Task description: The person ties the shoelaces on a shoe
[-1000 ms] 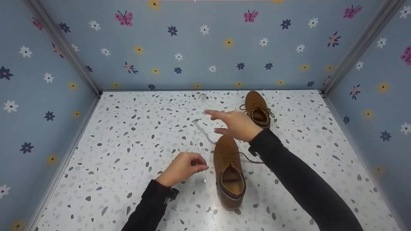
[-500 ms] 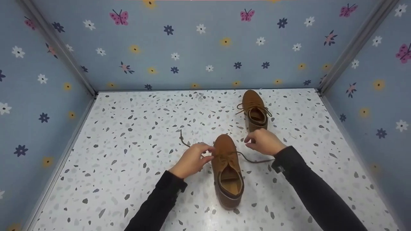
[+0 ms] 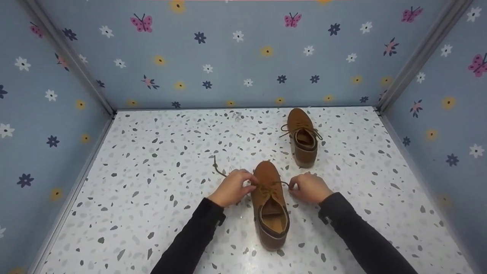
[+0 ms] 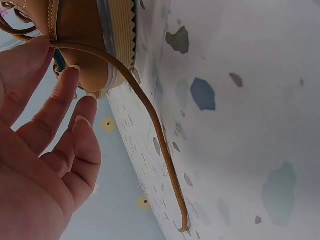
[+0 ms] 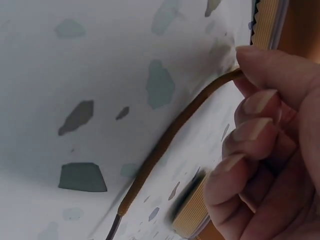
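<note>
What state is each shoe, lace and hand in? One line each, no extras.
Near shoe: upright on the floor, untied
Far shoe: upright, tied
Left lace: pinched, loose end trailing to the floor
Right lace: pinched, loose end curving away
Left hand: pinching left lace
Right hand: pinching right lace

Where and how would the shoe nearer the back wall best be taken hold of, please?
Probably by the rim at the back of that shoe, coming from the near side and pinching it inside and out: it stands upright with its heel toward the camera and its opening facing up, while its laces loop out at both sides farther forward.
</note>
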Demonstrator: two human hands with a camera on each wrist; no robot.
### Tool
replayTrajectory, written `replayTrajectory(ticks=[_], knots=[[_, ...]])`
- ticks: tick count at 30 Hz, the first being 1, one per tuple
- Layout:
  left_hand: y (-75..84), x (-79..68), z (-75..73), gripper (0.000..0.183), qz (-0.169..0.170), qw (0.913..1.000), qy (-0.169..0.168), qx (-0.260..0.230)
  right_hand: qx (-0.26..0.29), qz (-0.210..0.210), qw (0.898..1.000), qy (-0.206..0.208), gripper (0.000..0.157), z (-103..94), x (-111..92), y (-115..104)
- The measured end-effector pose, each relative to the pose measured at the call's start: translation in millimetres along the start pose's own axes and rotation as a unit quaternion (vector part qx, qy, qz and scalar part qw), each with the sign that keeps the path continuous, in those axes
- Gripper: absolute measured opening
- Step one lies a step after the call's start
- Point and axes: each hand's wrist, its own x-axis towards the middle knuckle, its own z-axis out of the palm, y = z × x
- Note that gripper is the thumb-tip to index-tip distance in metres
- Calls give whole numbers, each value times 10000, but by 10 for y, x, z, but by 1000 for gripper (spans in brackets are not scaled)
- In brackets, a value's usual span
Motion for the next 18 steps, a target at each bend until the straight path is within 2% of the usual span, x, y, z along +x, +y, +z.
replayTrajectory(ticks=[5, 8, 13, 15, 18], knots=[[30, 22, 7, 12, 61, 9999, -15, 121, -316, 214, 9992, 117, 5, -67, -43, 64], [29, 33, 10, 12, 99, 9997, 14, 220, -378, 301, 9987, 172, 6, -197, -82, 97], [35, 60, 16, 8, 299, 9985, 102, 457, -482, 220, 9968, 591, 7, -485, -225, 190], [47, 69, 17, 7, 414, 9982, 108, 412, -517, 225, 9955, 763, 6, -585, -306, 249], [84, 67, 4, 5, 425, 9991, 41, 83, -651, 254, 9926, 988, 4, -686, -427, 342]])
